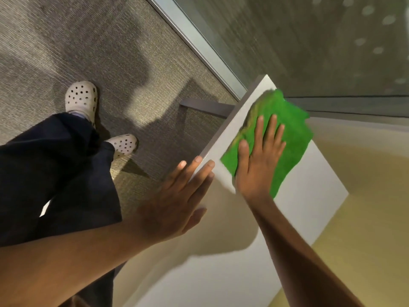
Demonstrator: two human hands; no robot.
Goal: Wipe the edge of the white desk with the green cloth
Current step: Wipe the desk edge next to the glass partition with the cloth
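Note:
The white desk [225,258] runs from the lower middle up to a corner near the glass wall. A green cloth [287,125] lies flat on the desk top close to that far corner, just inside the desk's left edge. My right hand [259,156] presses flat on the cloth, fingers spread and pointing away from me. My left hand [177,196] rests flat with fingers apart on the desk's left edge, nearer to me, and holds nothing.
A glass partition [309,41] with a metal floor rail [199,47] stands right behind the desk corner. Grey carpet [88,41] lies to the left. My legs in dark trousers [55,173] and white clogs [81,98] stand beside the desk. A dark desk frame bar [205,106] shows under the corner.

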